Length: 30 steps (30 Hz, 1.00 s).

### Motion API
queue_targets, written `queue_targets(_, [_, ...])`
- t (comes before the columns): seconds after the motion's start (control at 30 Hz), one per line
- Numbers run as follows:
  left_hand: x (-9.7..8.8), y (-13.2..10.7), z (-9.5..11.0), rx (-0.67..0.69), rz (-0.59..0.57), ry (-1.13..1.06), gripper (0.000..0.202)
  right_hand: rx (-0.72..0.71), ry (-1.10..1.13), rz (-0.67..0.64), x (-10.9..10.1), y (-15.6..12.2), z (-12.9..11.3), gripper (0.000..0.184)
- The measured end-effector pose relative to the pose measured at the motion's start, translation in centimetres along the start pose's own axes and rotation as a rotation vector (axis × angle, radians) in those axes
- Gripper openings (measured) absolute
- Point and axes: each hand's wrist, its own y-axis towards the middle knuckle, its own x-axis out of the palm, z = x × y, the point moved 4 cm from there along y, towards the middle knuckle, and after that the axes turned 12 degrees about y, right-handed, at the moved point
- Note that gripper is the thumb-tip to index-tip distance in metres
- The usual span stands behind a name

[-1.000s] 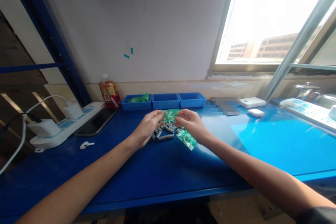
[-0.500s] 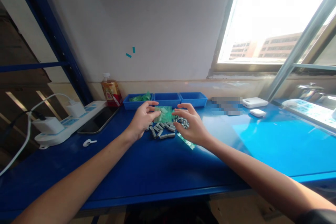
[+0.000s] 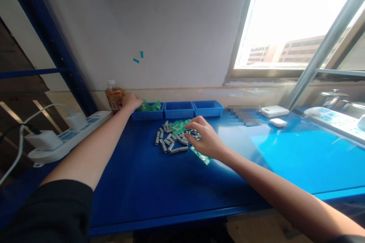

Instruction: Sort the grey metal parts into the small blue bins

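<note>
My left hand (image 3: 131,102) is stretched out to the left blue bin (image 3: 147,115), over its left end. Green plastic bags (image 3: 151,106) lie in that bin beside the fingertips; the fingers are partly hidden and I cannot see whether they pinch a bag. My right hand (image 3: 207,138) hovers at the pile with thumb and fingers apart. By its fingertips, a green plastic bag (image 3: 177,126) lies among grey metal cylinders (image 3: 170,138). Small shiny metal parts (image 3: 195,134) show behind the right fingers. Under the right hand lies a flat green strip of packets (image 3: 201,156).
Two more blue bins (image 3: 179,111) adjoin the left one along the wall. A bottle (image 3: 114,97) stands behind my left hand. A white power strip (image 3: 68,136) with chargers lies at left. White cases (image 3: 275,111) and another power strip (image 3: 336,121) are at right.
My left hand has left the middle of the table and moved up-left to the bin. The green bag it held now lies on the metal cylinders. My right hand has barely moved.
</note>
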Motion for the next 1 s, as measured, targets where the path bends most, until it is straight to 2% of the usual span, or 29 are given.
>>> queue_targets(0.13, [0.9,-1.9,0.9,0.098,0.088,0.236,0.025,0.035,-0.148,-0.223,-0.4,0.1,0.8,0.029])
queue_targets(0.2, [2.2,-3.9,1.7,0.192,0.071,0.29,0.017,0.046,-0.22,-0.276,-0.6,0.0,1.4,0.033])
queue_targets(0.27, [4.2,-6.3,2.5,0.285,-0.017,0.315,0.018,0.055,-0.26,-0.289,-0.5,-0.2,1.9,0.034])
queue_targets(0.33, [6.7,-8.9,3.4,0.453,-0.229,0.316,0.033,0.05,-0.267,-0.297,-0.2,-0.3,2.1,0.033])
queue_targets(0.37, [7.7,-9.9,3.6,0.479,-0.279,0.302,0.041,0.043,-0.266,-0.301,0.0,-0.4,2.2,0.032])
queue_targets(0.43, [9.1,-11.2,3.8,0.451,-0.316,0.291,0.054,0.03,-0.262,-0.304,0.4,-0.5,2.2,0.032])
queue_targets(0.5, [9.9,-11.6,3.8,0.399,-0.32,0.29,0.058,0.021,-0.258,-0.299,0.7,-0.5,2.1,0.033])
queue_targets(0.63, [9.6,-11.4,3.8,0.392,-0.285,0.267,0.039,0.02,-0.236,-0.274,0.6,-0.4,2.0,0.033])
queue_targets(0.7, [8.7,-11.4,3.9,0.411,-0.227,0.272,0.028,0.029,-0.21,-0.261,0.5,-0.3,1.9,0.033])
queue_targets(0.8, [7.1,-12.2,4.4,0.408,-0.145,0.258,0.027,0.092,-0.103,-0.223,0.3,0.2,1.5,0.029])
queue_targets(0.9, [6.1,-13.7,5.5,0.395,-0.177,0.091,0.033,0.32,0.241,-0.165,0.2,0.5,1.5,0.028])
queue_targets(1.0, [5.6,-15.7,7.3,0.545,-0.238,-0.014,0.029,0.558,0.808,-0.044,0.3,0.6,1.6,0.041])
